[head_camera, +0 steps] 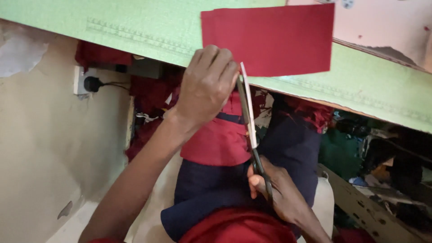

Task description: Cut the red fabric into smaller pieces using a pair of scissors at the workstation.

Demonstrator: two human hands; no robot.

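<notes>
A: The red fabric piece (270, 38) lies flat on the green cutting mat (369, 85), its lower left corner hanging just over the mat's near edge. That corner is where the scissors (249, 121) meet it.

B: And the hands?

A: The left hand (208, 85) sits on the corner beside the blades, fingers curled and pressed down on the cloth at the table edge. The right hand (281, 189) is closed through the scissor handles below, thumb in one loop; the blades look nearly together, tips pointing up at the cloth.

B: So how would you cut well from here?

A: Keep the cloth taut between the holding fingers and the mat, I'd say, and keep those fingers off the blade line (they are very close to it). Long, steady closes rather than snips should give a cleaner edge, and the lower blade wants to ride along the mat's edge for support.

B: Anything around that could interfere?

A: Under the table there's a heap of red and navy cloth (234, 148), and to the left a wall socket with a black plug (87, 83) in the worn wall. Neither touches the piece being cut.
</notes>
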